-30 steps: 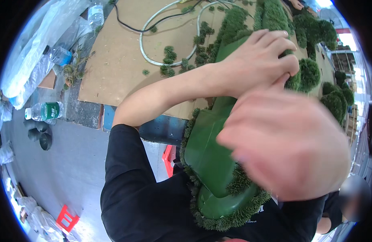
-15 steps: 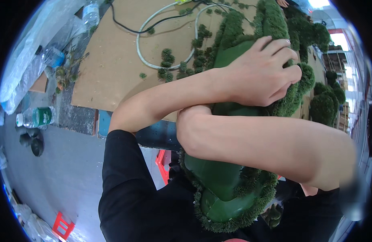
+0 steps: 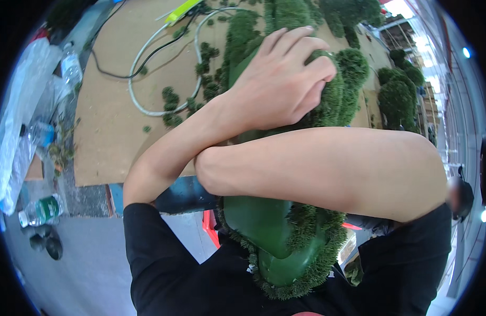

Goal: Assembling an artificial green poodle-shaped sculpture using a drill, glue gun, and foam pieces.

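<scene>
A long green piece point(image 3: 259, 216), smooth in the middle and edged with tufted artificial grass, runs from the table down to my lap. My left hand point(image 3: 285, 76) lies over its upper part, fingers curled onto the tufts. My right forearm point(image 3: 317, 168) crosses in front of the piece, its bent wrist tucked beneath my left forearm. Behind that arm my right hand is hidden, so its fingers and anything in them do not show. More grassy strips point(image 3: 243, 31) stand just beyond my left hand.
Small green tufts point(image 3: 171, 100) and a looped pale cable point(image 3: 131, 87) lie on the brown board point(image 3: 106, 131), with a yellow-green tool point(image 3: 184, 10) at the back. Plastic bottles point(image 3: 48, 208) and clear wrapping point(image 3: 21, 116) are at left. Bushy green plants point(image 3: 398, 97) stand at right.
The view has swung, so the table and arms sit farther left in the picture. More of the yellow-green tool shows. My left hand stays on the green piece, and my arms remain crossed.
</scene>
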`<state>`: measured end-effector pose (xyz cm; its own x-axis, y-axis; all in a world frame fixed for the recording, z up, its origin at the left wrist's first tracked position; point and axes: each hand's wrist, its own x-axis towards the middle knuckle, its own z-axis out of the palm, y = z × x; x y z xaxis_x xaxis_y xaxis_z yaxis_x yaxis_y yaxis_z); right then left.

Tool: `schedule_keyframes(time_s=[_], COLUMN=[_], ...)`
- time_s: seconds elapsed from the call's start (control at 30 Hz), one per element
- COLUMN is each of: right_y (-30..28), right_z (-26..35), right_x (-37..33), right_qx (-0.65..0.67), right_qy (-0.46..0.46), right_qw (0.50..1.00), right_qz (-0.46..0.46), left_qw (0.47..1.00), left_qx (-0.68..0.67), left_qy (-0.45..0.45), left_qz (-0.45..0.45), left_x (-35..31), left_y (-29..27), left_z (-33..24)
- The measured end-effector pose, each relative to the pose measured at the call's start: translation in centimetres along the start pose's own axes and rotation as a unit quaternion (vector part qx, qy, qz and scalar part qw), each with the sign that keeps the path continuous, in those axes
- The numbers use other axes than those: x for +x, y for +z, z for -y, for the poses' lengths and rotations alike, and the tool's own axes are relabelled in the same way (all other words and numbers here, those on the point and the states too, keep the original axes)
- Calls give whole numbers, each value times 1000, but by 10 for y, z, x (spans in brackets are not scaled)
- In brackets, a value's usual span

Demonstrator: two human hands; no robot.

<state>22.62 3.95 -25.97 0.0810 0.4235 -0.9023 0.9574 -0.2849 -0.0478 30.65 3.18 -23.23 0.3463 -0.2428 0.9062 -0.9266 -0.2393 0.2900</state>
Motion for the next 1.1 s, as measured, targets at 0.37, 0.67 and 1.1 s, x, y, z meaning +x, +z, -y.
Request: schedule_keyframes(time_s=[0.37,0.67,1.1], right_y=[41,55,30], right_z=[-18,-19,-7], right_x=[50,95,73], right_qx=[-1,-31,68], right_qy=[43,24,47], right_qw=[998,996,988], right_qz=[-46,-83,-132], left_qw=[998,998,998], left_qx=[25,24,31], left_qy=[-24,-27,-24], left_qz=[42,45,43], left_x=[4,5,-1], left_y=[-5,-6,-11], left_z=[-11,-8,-9])
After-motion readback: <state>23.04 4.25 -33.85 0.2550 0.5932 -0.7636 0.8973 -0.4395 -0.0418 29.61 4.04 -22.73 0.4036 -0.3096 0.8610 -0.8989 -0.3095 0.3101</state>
